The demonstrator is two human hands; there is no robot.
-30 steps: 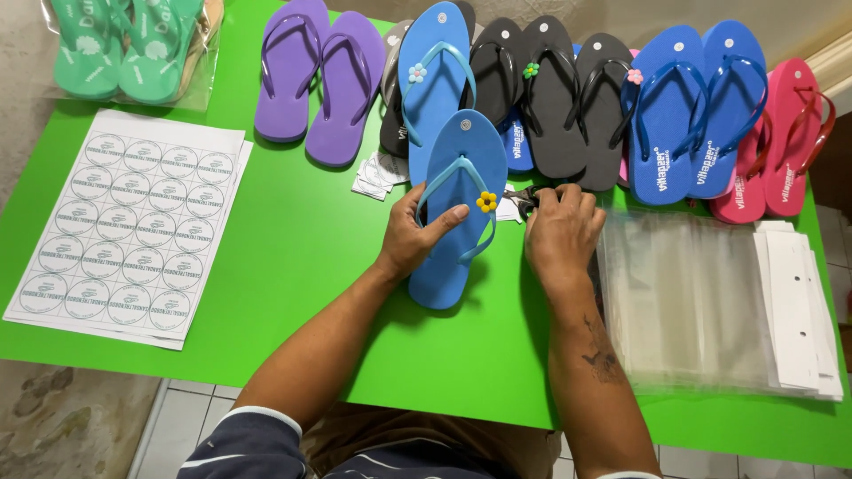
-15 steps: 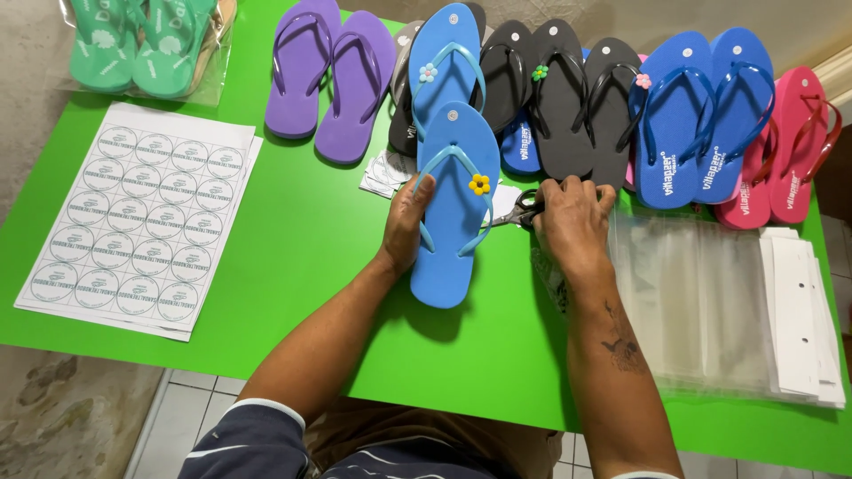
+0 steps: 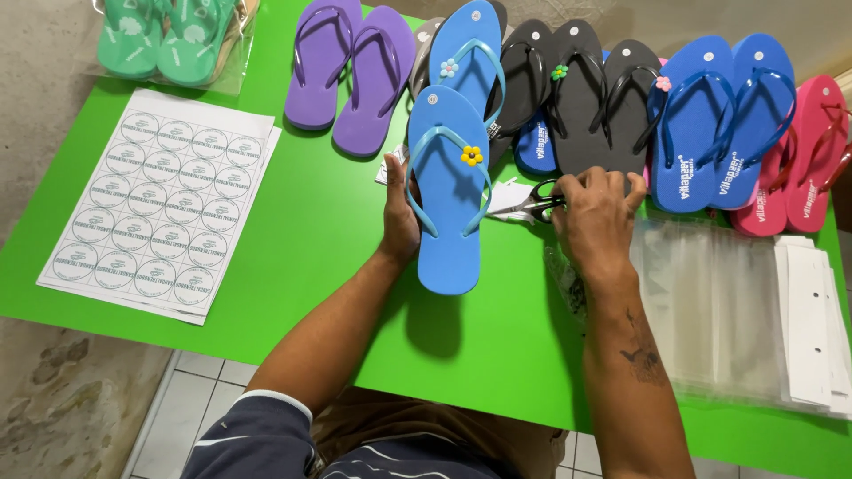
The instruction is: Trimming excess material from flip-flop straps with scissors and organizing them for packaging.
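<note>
Left hand (image 3: 401,217) grips the blue flip-flop (image 3: 450,200) by its edge, tilting it up mid-table for access to its yellow flower charm (image 3: 471,156). Right hand (image 3: 596,217) closes over scissors (image 3: 535,202) beside it, near the far-edge sandal row (image 3: 621,98).

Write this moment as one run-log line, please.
left hand: holds light blue foam flip-flop with yellow flower | right hand: on black-handled scissors | surface: green table

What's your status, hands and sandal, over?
Left hand grips blue sandal by its edge. Right hand on scissors. Sandal has yellow flower on its strap. Black sandals crowd close behind.
</note>
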